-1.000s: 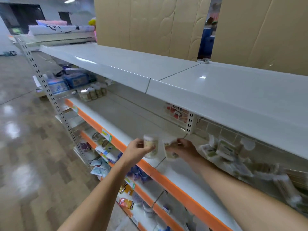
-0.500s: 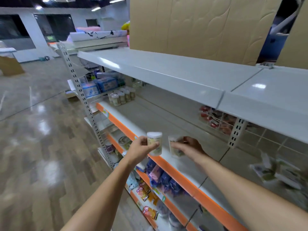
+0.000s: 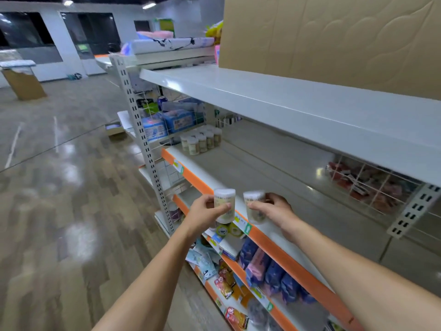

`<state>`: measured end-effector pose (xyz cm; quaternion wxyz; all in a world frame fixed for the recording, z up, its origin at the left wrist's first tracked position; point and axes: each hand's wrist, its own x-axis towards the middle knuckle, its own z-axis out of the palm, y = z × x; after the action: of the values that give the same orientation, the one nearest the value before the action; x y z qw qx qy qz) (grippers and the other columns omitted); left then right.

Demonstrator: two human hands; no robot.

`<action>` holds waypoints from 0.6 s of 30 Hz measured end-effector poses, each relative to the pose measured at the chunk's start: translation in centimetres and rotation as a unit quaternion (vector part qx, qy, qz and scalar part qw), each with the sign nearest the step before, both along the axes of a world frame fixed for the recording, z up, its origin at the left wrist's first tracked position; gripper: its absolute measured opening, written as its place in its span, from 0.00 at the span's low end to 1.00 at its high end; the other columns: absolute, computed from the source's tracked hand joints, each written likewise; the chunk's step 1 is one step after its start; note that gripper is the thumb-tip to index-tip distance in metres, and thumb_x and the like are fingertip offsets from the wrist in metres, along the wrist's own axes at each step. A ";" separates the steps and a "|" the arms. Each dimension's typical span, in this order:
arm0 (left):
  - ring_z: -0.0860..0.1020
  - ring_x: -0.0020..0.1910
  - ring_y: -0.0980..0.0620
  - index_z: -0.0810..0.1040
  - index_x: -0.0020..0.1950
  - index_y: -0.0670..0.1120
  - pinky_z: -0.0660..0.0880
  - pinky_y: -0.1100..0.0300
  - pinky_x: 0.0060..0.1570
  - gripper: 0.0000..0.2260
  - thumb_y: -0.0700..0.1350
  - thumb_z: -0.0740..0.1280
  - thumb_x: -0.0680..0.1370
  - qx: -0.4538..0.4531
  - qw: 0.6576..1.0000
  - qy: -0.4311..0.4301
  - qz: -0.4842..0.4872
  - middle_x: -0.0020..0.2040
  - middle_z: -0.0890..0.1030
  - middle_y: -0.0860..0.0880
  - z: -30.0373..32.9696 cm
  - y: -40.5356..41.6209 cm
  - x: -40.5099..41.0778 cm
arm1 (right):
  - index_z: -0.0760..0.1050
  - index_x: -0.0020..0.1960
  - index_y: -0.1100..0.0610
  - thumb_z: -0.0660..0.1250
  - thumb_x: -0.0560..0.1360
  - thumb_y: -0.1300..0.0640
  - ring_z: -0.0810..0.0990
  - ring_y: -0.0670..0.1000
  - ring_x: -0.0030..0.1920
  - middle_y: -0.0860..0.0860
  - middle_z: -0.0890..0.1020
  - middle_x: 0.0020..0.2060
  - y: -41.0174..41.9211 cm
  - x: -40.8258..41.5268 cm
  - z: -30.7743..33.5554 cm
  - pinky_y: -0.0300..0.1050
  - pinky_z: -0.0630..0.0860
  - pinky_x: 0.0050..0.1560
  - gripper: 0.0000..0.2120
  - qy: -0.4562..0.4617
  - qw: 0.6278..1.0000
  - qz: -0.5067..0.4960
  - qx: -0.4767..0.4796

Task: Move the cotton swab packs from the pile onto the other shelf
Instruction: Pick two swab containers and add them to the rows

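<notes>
Two cotton swab packs are held upright in front of the orange-edged shelf (image 3: 274, 168), one wrapped in the left hand (image 3: 206, 211), one in the right hand (image 3: 274, 207). The left pack (image 3: 224, 204) and the right pack (image 3: 255, 206) are translucent plastic cylinders with white caps; their label print is blurred. A cluster of similar packs (image 3: 201, 139) stands at the shelf's far end.

swab packs (image 3: 202, 141) on shelf (image 3: 274, 177), far left end

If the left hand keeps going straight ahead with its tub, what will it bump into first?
Probably the group of cotton swab tubs far along the shelf. Until there, the way for the left hand looks free, though depth is hard to judge.
</notes>
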<state>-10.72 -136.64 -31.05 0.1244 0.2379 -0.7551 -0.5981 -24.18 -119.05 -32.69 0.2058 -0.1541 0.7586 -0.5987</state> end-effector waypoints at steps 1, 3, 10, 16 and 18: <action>0.83 0.40 0.59 0.79 0.54 0.48 0.79 0.64 0.36 0.13 0.51 0.76 0.73 0.005 1.000 0.002 0.004 0.48 0.85 0.51 -0.2 -1.0 -0.2 | 0.80 0.50 0.55 0.79 0.68 0.53 0.82 0.45 0.41 0.49 0.84 0.43 -1.0 -0.3 0.0 0.33 0.73 0.35 0.14 0.000 1.000 0.005 0.000; 0.83 0.39 0.62 0.80 0.54 0.48 0.76 0.69 0.33 0.14 0.51 0.76 0.72 0.012 1.000 0.003 0.012 0.46 0.85 0.53 -0.5 -3.0 -0.5 | 0.81 0.50 0.55 0.79 0.68 0.53 0.82 0.46 0.42 0.49 0.84 0.44 -3.0 -1.0 -0.2 0.33 0.74 0.35 0.14 -0.003 1.000 0.010 -0.001; 0.82 0.39 0.64 0.79 0.55 0.46 0.73 0.73 0.33 0.15 0.50 0.76 0.73 0.010 0.999 -0.006 0.046 0.48 0.84 0.52 -1.2 -11.3 -3.4 | 0.81 0.50 0.55 0.78 0.68 0.54 0.82 0.41 0.36 0.48 0.84 0.40 -11.8 -4.7 -0.8 0.28 0.71 0.29 0.13 0.003 1.000 0.024 0.004; 0.81 0.44 0.61 0.79 0.57 0.45 0.72 0.74 0.33 0.16 0.49 0.75 0.74 -0.006 0.998 -0.022 0.059 0.50 0.84 0.50 -0.5 -17.8 -6.9 | 0.82 0.45 0.56 0.80 0.67 0.53 0.82 0.40 0.32 0.45 0.84 0.33 -19.2 -8.1 -0.4 0.29 0.72 0.29 0.11 0.013 0.999 0.037 0.010; 0.82 0.41 0.63 0.79 0.57 0.45 0.73 0.74 0.34 0.15 0.48 0.76 0.73 0.005 0.997 -0.012 0.070 0.49 0.83 0.51 -0.1 -19.7 -7.7 | 0.82 0.46 0.56 0.80 0.67 0.54 0.82 0.43 0.34 0.46 0.84 0.33 -21.3 -9.3 0.0 0.31 0.73 0.30 0.12 0.004 0.999 0.040 0.011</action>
<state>-18.44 -156.33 -31.17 0.1559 0.2981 -0.7352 -0.5885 -33.49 -140.39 -32.74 0.2283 -0.1847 0.7590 -0.5812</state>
